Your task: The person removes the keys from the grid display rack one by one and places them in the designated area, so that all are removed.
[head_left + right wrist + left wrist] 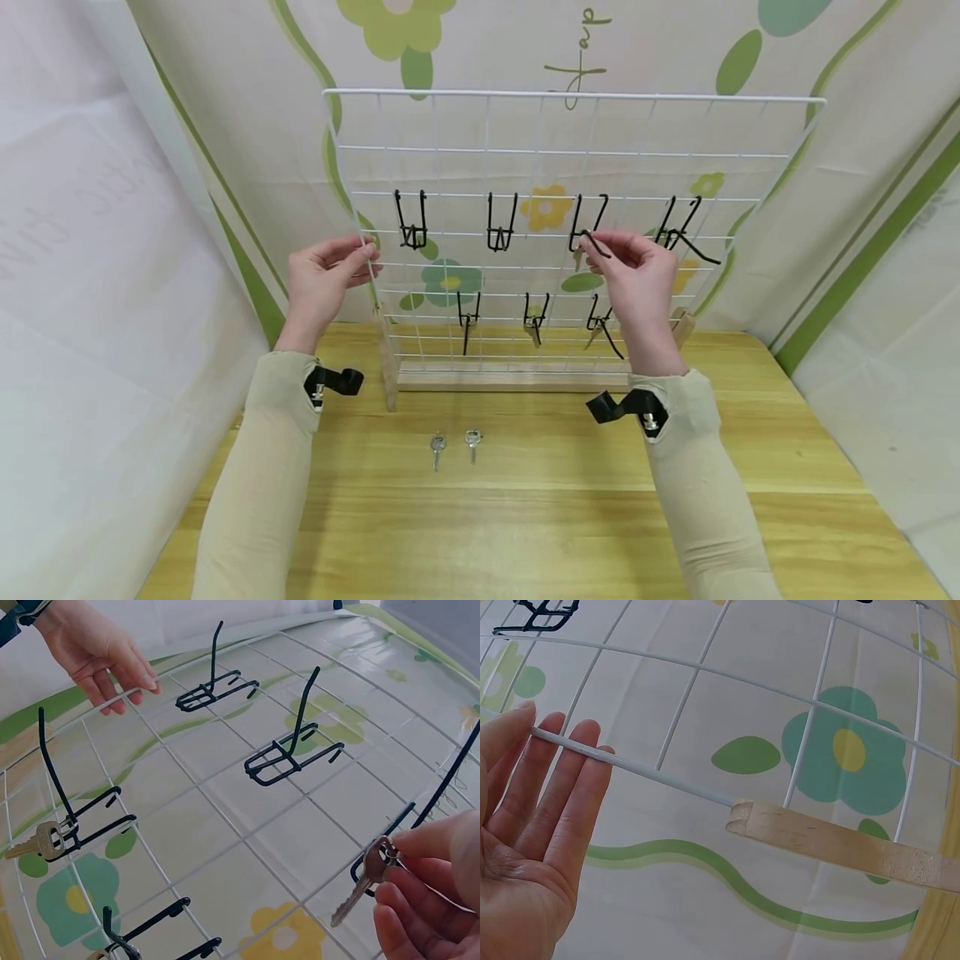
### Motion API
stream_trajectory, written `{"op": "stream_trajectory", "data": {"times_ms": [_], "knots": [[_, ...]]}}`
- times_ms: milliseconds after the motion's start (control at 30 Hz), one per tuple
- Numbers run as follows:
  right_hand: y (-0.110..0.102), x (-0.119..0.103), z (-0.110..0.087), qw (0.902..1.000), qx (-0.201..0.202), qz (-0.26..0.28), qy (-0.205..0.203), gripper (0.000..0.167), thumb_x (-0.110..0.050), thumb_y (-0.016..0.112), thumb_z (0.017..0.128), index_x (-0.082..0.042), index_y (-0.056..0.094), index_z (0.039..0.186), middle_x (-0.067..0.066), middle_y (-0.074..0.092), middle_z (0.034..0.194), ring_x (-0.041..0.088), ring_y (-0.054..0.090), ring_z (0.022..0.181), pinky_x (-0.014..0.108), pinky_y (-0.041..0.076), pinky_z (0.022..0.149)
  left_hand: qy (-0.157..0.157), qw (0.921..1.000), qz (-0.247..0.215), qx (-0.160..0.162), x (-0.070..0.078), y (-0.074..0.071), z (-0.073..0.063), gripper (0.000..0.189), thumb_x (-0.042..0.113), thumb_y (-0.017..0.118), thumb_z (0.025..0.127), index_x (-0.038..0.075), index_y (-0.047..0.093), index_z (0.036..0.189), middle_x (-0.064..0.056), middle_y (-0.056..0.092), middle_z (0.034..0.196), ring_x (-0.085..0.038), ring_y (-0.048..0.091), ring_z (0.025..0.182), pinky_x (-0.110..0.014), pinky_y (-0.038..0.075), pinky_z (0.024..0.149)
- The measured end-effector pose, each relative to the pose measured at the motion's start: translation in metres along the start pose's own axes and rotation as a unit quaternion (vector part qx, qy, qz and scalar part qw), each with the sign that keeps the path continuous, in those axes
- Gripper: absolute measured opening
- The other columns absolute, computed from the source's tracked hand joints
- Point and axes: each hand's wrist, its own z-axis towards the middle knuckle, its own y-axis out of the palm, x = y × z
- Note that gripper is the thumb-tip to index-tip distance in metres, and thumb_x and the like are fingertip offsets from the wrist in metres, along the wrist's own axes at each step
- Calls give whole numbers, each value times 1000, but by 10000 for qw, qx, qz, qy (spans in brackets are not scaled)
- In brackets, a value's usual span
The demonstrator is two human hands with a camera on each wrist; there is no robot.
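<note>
A white wire grid rack [570,153] on wooden feet stands upright on the table. My left hand [322,271] holds its left side wire, the thumb in front and the fingers behind. A key [369,874] with a small ring is pinched between the thumb and fingers of my right hand [637,271], at the third upper black hook [576,221]. Whether the ring is around that hook's prong, I cannot tell. Lower down, a brass-coloured key [37,841] hangs from a lower hook [56,765]. Two loose keys, one [438,447] left of the other [472,444], lie on the table.
Other black hooks, such as the upper left hook [411,223] and the upper right hook [684,233], project from the grid. The rack's wooden base bar [510,382] rests on the wooden table [480,533]. A flower-patterned cloth [465,50] hangs behind.
</note>
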Motion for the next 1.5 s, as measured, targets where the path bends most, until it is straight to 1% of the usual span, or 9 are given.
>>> {"op": "stream_trajectory", "data": {"times_ms": [233,367,467,633,833,967,1200,1367,1500], "knots": [[-6,-2,-4,9999,-63,4,-125,16,-14,81,90,-3,80,102,14,73,104,20,68,84,23,59,76,-25,10000,37,1,0,1,-1,29,14,78,92,-5,74,113,-13,76,99,-22,76,80,-32,63,75],[-12,-5,-9,9997,-118,-47,-229,19,-19,83,89,-5,81,102,18,72,104,20,68,80,26,59,75,-25,10000,36,-18,1,1,-1,29,14,78,92,-5,74,113,-13,76,100,-22,76,81,-31,63,75],[-16,-7,-12,9994,-172,3,-290,21,-19,83,88,-4,80,103,17,73,103,19,68,79,24,58,73,-24,10000,10,-13,2,2,-1,28,14,78,92,-5,74,113,-12,76,100,-22,76,81,-31,63,75],[-21,-12,-16,9991,-246,215,-280,19,-12,83,88,0,79,102,12,75,99,19,69,79,23,59,70,-32,10000,-24,-2,2,2,-1,26,13,78,92,-4,75,112,-12,76,100,-22,76,81,-31,63,75],[-28,-18,-22,9985,-393,307,-242,23,-15,83,88,0,78,104,12,76,99,19,70,80,22,58,68,-59,10000,10,1,1,1,-1,32,15,78,92,-7,73,114,-12,76,100,-22,76,81,-31,63,76],[-32,-22,-26,9981,-455,318,-259,23,-14,83,88,1,78,104,11,76,98,19,69,76,22,59,67,-84,10000,-23,21,2,2,-2,33,14,78,92,-9,71,115,-12,76,100,-22,76,81,-32,63,76],[-39,-28,-31,9976,-580,264,-263,22,-13,83,88,3,77,102,10,76,92,18,67,71,22,58,66,-124,9999,-4,52,2,2,-2,29,14,79,92,-5,74,113,-12,76,100,-22,76,82,-31,62,76],[-42,-34,-33,9964,-582,479,-383,23,-11,84,87,7,76,101,11,75,89,19,67,71,23,59,67,-104,9999,-19,41,1,2,-1,29,13,79,92,-6,74,112,-12,76,100,-22,76,82,-31,62,76],[-42,-39,-36,9950,-528,684,-495,21,-6,83,87,8,75,100,13,75,89,20,67,71,23,59,67,-76,10000,-40,48,0,2,0,26,12,78,92,-5,74,111,-12,76,100,-21,76,82,-31,62,76]]}}
